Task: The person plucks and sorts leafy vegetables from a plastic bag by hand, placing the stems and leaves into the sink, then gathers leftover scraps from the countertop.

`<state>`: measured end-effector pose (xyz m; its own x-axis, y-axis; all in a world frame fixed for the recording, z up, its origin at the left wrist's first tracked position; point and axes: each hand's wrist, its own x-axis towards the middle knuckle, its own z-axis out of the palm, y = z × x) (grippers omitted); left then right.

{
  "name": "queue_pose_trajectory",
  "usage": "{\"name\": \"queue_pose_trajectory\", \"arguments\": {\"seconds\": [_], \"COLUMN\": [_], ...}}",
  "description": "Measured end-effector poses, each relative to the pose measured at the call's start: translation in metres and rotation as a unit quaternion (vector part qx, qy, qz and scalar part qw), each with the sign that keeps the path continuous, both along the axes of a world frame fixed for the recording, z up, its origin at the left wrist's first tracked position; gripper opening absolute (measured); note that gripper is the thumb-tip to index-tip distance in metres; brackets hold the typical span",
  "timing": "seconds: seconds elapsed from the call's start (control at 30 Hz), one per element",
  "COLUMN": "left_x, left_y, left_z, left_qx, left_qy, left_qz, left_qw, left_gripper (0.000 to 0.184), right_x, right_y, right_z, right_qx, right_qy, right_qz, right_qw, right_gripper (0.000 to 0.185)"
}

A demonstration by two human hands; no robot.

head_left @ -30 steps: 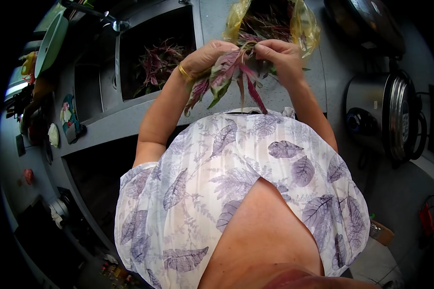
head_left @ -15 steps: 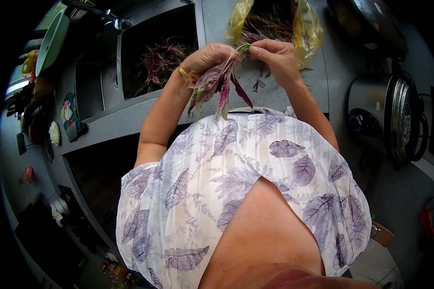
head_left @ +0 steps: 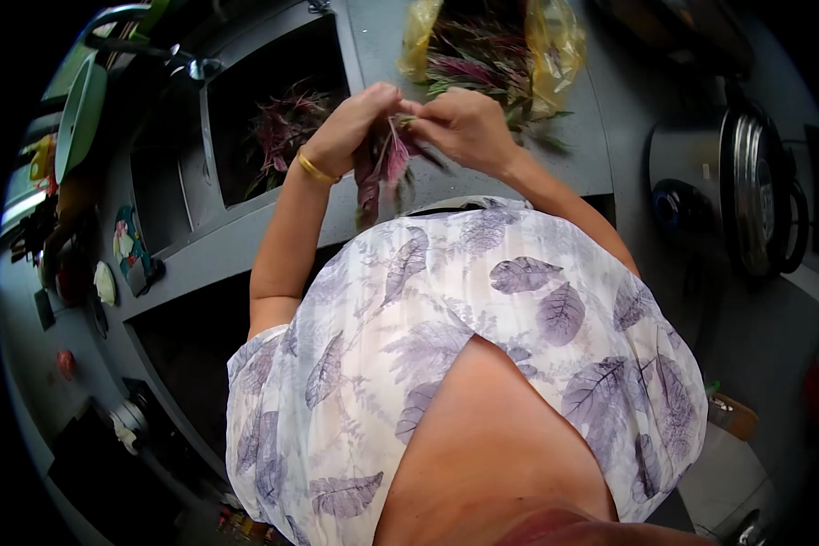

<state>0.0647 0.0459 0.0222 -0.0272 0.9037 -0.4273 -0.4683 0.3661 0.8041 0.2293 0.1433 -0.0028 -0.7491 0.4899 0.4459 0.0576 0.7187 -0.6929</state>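
Observation:
My left hand (head_left: 353, 127), with a gold bracelet at the wrist, is closed around a bunch of purple-red leafy greens (head_left: 394, 164). The leaves hang down from it, slightly blurred. Against it, my right hand (head_left: 467, 132) pinches at the stem end of the same bunch, its fingertips meeting those of the left. Just beyond the right hand, more greens (head_left: 482, 73) spill from a yellow plastic bag (head_left: 558, 59) onto the counter. A heap of similar greens (head_left: 287, 127) lies in the sink basin to the left of my left hand.
The sink rim (head_left: 344, 32) runs left of the grey counter (head_left: 564, 173), with a faucet (head_left: 196, 66) over it. A pale green basin (head_left: 80, 118) stands at far left. To the right is a metal electric cooker (head_left: 701, 182).
The view has shifted slightly. Both hands have moved a little left and closer together with the bunch. More greens now show on the counter at the bag's mouth.

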Motion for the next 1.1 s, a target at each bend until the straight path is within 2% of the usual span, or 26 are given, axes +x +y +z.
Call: {"name": "queue_pose_trajectory", "arguments": {"seconds": [0.03,0.13,0.17,0.23,0.3,0.33,0.37,0.4,0.43,0.47,0.53,0.57,0.6,0.63,0.7,0.77,0.8,0.83,0.87,0.97,1.0,1.1], "left_x": [0.001,-0.004,-0.015,-0.041,-0.084,-0.098,-0.111,-0.112,-0.112,-0.115,-0.105,-0.094,-0.080,-0.064,-0.039,-0.012,-0.001,0.009,0.017,0.044,0.053,0.068], "left_y": [-0.002,-0.009,-0.011,-0.016,-0.025,-0.028,-0.029,-0.033,-0.035,-0.033,-0.017,-0.008,-0.001,0.005,0.011,0.014,0.015,0.015,0.018,0.026,0.028,0.032], "left_z": [-0.002,0.009,0.006,0.007,-0.013,-0.009,-0.005,-0.008,-0.010,-0.013,-0.007,-0.003,-0.003,-0.003,-0.009,-0.001,-0.003,-0.002,-0.006,-0.011,-0.009,0.002], "left_qx": [0.001,-0.007,-0.007,-0.006,0.024,-0.011,-0.081,-0.095,-0.101,-0.084,-0.023,0.009,0.019,0.071,0.109,0.114,0.138,0.114,0.136,0.201,0.221,0.143], "left_qy": [0.092,0.180,0.244,0.353,0.485,0.531,0.621,0.804,0.930,0.950,0.828,0.740,0.645,0.600,0.555,0.491,0.472,0.436,0.409,0.357,0.345,0.331], "left_qz": [-0.040,-0.093,-0.089,-0.023,0.034,0.045,0.031,0.009,-0.012,-0.002,0.040,0.061,0.058,0.034,0.008,-0.035,-0.035,-0.045,-0.052,-0.034,-0.021,0.051], "left_qw": [0.995,0.979,0.966,0.935,0.873,0.846,0.779,0.587,0.352,0.302,0.559,0.670,0.762,0.796,0.825,0.863,0.870,0.892,0.901,0.912,0.912,0.931], "left_gripper": [0.019,0.026,0.020,0.019,0.019,0.024,0.041,0.050,0.058,0.063,0.058,0.056,0.047,0.035,0.032,0.028,0.024,0.022,0.022,0.020,0.020,0.020], "right_x": [-0.001,0.006,0.012,0.030,0.057,0.068,0.077,0.084,0.087,0.088,0.090,0.090,0.091,0.092,0.093,0.094,0.096,0.096,0.096,0.090,0.086,0.071], "right_y": [-0.005,-0.009,-0.008,0.002,0.014,0.020,0.024,0.028,0.031,0.033,0.035,0.037,0.042,0.047,0.051,0.055,0.059,0.061,0.058,0.051,0.047,0.032], "right_z": [-0.005,-0.001,-0.003,-0.010,-0.016,-0.021,-0.024,-0.027,-0.030,-0.033,-0.045,-0.052,-0.066,-0.073,-0.061,-0.049,-0.044,-0.035,-0.025,-0.014,-0.011,-0.001], "right_qx": [0.014,0.024,0.006,-0.028,0.003,0.019,0.040,0.060,0.082,0.075,0.073,0.079,0.098,0.118,-0.107,-0.291,-0.358,-0.420,-0.470,-0.537,-0.539,-0.546], "right_qy": [0.004,0.001,-0.005,-0.015,-0.043,-0.052,-0.074,-0.096,-0.117,-0.154,-0.212,-0.232,-0.235,-0.236,-0.145,-0.016,0.065,0.144,0.171,0.210,0.206,0.204], "right_qz": [-0.005,0.037,0.040,0.050,-0.004,-0.037,-0.080,-0.123,-0.166,-0.177,-0.187,-0.186,-0.173,-0.158,-0.199,-0.198,-0.179,-0.160,-0.158,-0.106,-0.099,-0.095], "right_qw": [1.000,0.999,0.999,0.998,0.999,0.998,0.993,0.986,0.976,0.969,0.956,0.952,0.952,0.951,0.963,0.936,0.914,0.881,0.851,0.810,0.811,0.807], "right_gripper": [0.017,0.022,0.022,0.022,0.021,0.021,0.019,0.018,0.016,0.017,0.019,0.019,0.019,0.018,0.017,0.016,0.016,0.016,0.016,0.015,0.015,0.014]}}
